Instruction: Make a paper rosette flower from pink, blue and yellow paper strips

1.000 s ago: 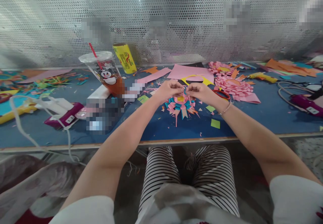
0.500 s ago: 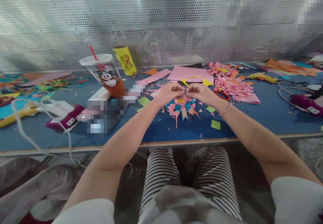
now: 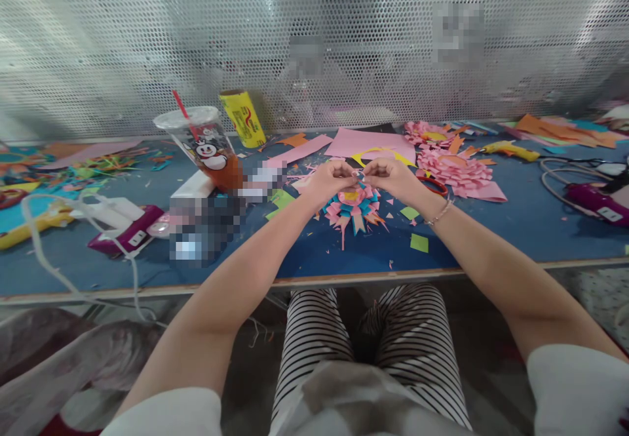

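Barely a shift: the left hand (image 3: pixel 337 179) and right hand (image 3: pixel 389 176) stay nearly fingertip to fingertip.
Their fingers pinch at something small, too hidden to name; the pink-and-blue paper flower (image 3: pixel 354 208) lies just below on the desk (image 3: pixel 314 262).

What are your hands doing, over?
Left hand, right hand: fingertips together above paper flower. Red scissors beside right hand.

Both hands (image 3: pixel 362 181) meet, fingers (image 3: pixel 345 172) bent, forearms angled inward.
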The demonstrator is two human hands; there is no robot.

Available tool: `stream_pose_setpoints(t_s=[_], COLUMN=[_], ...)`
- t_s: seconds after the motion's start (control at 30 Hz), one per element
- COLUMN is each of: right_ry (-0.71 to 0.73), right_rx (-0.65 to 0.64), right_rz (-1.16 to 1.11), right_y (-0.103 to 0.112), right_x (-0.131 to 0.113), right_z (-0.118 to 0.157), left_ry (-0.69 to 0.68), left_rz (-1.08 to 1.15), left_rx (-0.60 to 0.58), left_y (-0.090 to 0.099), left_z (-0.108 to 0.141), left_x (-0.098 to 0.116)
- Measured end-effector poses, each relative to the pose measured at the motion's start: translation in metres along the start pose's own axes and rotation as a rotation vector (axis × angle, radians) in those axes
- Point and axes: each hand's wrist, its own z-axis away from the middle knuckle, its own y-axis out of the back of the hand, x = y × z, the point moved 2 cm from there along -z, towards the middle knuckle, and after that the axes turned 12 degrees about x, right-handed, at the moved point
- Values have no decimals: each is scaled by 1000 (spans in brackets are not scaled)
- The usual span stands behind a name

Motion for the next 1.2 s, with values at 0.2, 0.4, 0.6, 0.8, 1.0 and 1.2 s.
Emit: stream_pose_setpoints(t_s=[0.2,0.4,0.6,0.8,1.0,1.2], right_ry=[53,86,85,140,206,319], right_rx=[7,22,58,70,104,114], right_rz=[-27,-15,11,51,129,230], right_y=[-1,-1,-3,-3,-2,-2], right_x=[4,0,-6,-3,1,-3], right_z=[-2,-1,1,-1,1,3], left_ry=[-9,29,43,117,162,128], left_rz=[-14,24,170,274,266,241], left_rx=[-30,-66,-90,-105,-22,28], left_y=[-4,-8,-12,-15,-17,-14], left_z=[2,5,7,10,13,10], left_x=[-2,-2,-1,3,5,5])
